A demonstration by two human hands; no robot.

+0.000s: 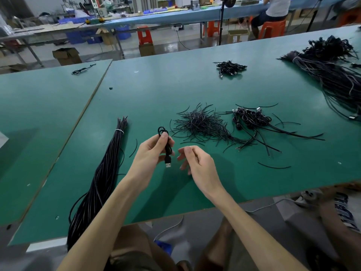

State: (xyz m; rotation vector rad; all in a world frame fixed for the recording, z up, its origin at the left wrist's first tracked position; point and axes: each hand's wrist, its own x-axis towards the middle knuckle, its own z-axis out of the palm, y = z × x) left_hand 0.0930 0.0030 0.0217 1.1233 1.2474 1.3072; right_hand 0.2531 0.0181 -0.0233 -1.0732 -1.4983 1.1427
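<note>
1. Nearest the camera, the left forearm (109, 208) and the right forearm (244, 216) reach over the near edge of the green tabletop (156, 85).
2. The left hand (154, 151) is held above the tabletop, just on the near side of a loose pile of short black wire ties (201, 124). Its fingers and thumb are curled round a coiled USB cable (166, 141).
3. The coil's loops stand up above the thumb towards the pile. The metal USB plug (168, 164) hangs below the hand, pointing away from the pile.
4. The right hand (197, 161) hovers just beside the plug, also on the near side of the pile. Its fingers are loosely curled and spread, and nothing shows between them.
5. Left of the pile, a long bundle of black cables (109, 163) lies on the tabletop, bound near its far end by a white tie (119, 131). Its near end hangs over the tabletop's edge.
6. Touching the pile's right side is a heap of coiled cables (250, 118), with loose tails trailing out to the right.
7. Beyond the pile, well apart from it, sits a smaller heap of coiled cables (230, 67).
8. Far to the right of the pile, a large bundle of cables (332, 75) spreads to the frame's edge.
9. Far beyond and left of the pile, a single cable (83, 69) lies on the adjoining tabletop.
10. Well behind the pile, across the aisle, a person (273, 14) sits on an orange stool (272, 29) at another bench.
</note>
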